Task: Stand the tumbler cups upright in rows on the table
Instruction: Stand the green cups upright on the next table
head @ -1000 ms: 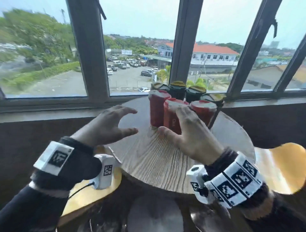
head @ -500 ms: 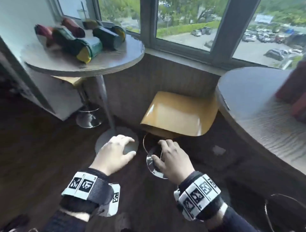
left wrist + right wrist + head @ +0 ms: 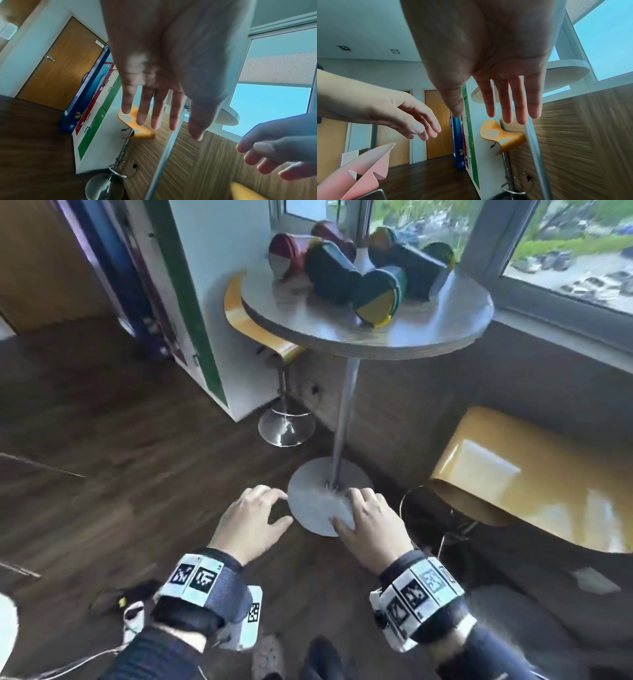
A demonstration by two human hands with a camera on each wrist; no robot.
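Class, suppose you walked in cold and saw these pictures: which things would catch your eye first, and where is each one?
First, the heap of tumbler cups lying on their sides on the round table by the window, one with a yellow and green lid facing the camera. Next, the left hand and right hand, both empty with fingers loosely spread, low in front. A glossy yellow stool seat sits to the right.

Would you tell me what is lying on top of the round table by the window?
Tumbler cups lie on their sides in a loose heap on the round table: red ones at the left, dark green ones with yellow ends. Those in front hide the rest, so no sure count.
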